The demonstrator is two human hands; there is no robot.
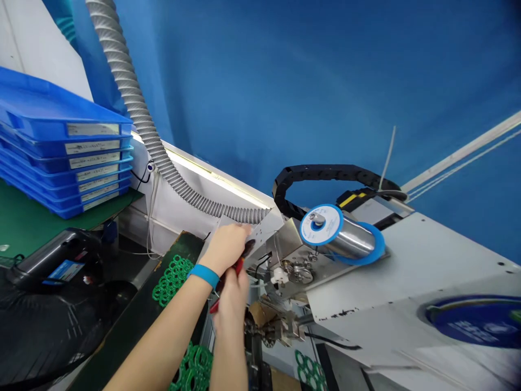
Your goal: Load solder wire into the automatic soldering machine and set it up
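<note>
My left hand (226, 245), with a blue wristband, is closed and pressed against the front of a grey machine head (285, 239). Just below it, my right hand (230, 301) is closed around a red-handled tool (238, 266) whose dark tip points up toward the machine. A spool of solder wire (340, 234) with blue flanges sits on top of the machine, to the right of both hands. Small metal gears and a white part (280, 274) lie right of the hands.
A grey ribbed hose (138, 108) runs down to the machine. Stacked blue trays (65, 146) stand at left on a green mat. Green ring parts (171, 277) lie on a dark tray below. A black cable chain (325, 174) arches behind the spool. A black fan guard (49, 326) lies at the lower left.
</note>
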